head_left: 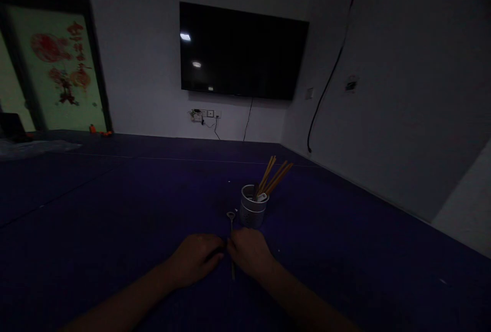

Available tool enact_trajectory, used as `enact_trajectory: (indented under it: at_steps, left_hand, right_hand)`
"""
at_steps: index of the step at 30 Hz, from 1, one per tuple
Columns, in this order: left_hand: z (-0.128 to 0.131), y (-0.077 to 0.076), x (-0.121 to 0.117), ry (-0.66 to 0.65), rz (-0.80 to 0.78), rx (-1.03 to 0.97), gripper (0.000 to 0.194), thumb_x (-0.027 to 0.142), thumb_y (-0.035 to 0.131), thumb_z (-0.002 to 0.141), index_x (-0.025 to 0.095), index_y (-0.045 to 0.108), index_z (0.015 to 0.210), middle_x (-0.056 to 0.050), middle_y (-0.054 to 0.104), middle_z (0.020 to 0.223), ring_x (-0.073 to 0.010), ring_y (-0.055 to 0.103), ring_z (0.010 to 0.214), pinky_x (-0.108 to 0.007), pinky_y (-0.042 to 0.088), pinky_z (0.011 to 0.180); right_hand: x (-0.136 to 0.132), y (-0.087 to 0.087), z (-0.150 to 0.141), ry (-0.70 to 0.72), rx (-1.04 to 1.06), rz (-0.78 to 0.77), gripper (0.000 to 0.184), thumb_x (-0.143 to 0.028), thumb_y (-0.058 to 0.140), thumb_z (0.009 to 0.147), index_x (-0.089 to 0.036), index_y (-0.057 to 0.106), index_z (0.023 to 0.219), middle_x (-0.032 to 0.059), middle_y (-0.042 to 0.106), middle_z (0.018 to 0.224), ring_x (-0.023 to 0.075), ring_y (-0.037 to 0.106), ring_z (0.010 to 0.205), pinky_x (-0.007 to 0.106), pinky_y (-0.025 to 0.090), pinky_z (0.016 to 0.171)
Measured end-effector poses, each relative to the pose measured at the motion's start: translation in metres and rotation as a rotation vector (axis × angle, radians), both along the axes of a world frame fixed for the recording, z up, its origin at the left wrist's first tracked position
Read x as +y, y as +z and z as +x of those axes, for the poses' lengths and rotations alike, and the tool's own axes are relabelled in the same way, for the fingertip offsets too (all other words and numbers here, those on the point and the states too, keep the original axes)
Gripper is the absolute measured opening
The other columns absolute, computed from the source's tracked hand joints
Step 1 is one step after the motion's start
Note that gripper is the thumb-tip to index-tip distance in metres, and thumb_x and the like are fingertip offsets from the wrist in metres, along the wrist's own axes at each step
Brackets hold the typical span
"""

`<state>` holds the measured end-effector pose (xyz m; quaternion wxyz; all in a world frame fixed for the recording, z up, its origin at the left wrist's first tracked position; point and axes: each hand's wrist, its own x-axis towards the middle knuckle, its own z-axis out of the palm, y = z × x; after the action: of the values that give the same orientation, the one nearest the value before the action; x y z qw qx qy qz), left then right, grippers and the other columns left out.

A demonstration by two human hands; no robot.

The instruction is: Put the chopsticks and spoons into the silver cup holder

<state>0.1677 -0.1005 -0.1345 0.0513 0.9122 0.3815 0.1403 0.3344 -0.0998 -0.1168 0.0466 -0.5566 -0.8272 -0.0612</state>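
Note:
A metal spoon (230, 216) lies on the dark blue surface, its bowl pointing away from me and its thin handle running toward me. My right hand (251, 251) is closed, with its fingertips over the middle of the spoon's handle. Just left of the handle rests my left hand (196, 258), fingers bent and a dark gap between thumb and forefinger; I see nothing held there. Behind my right hand stands a silver metal utensil holder (252, 213), upright. Several wooden chopsticks (276, 176) lean to the right out of it, beside a white-ended piece.
A wide blue surface (146, 194) reaches to the walls. A dark television (243, 53) hangs ahead above sockets (207, 113) with cords. A black cable (326, 86) hangs at the right wall. Clear plastic sheeting (38, 148) and small orange things (102, 133) lie far left.

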Motion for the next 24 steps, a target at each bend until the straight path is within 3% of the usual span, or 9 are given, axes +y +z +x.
enact_trajectory:
  at_steps: [24]
  left_hand:
    - [-0.0017, 0.0019, -0.0004, -0.021, -0.029, -0.012, 0.022, 0.028, 0.039, 0.088, 0.021, 0.056, 0.101, -0.004, 0.066, 0.098, -0.0176, 0.06, 0.089, -0.028, 0.046, 0.076]
  right_hand:
    - [-0.0008, 0.0034, -0.0008, 0.013, 0.003, -0.03, 0.032, -0.024, 0.038, 0.088, -0.013, 0.068, 0.085, 0.0137, 0.069, 0.083, 0.0215, 0.066, 0.076, 0.024, 0.044, 0.062]
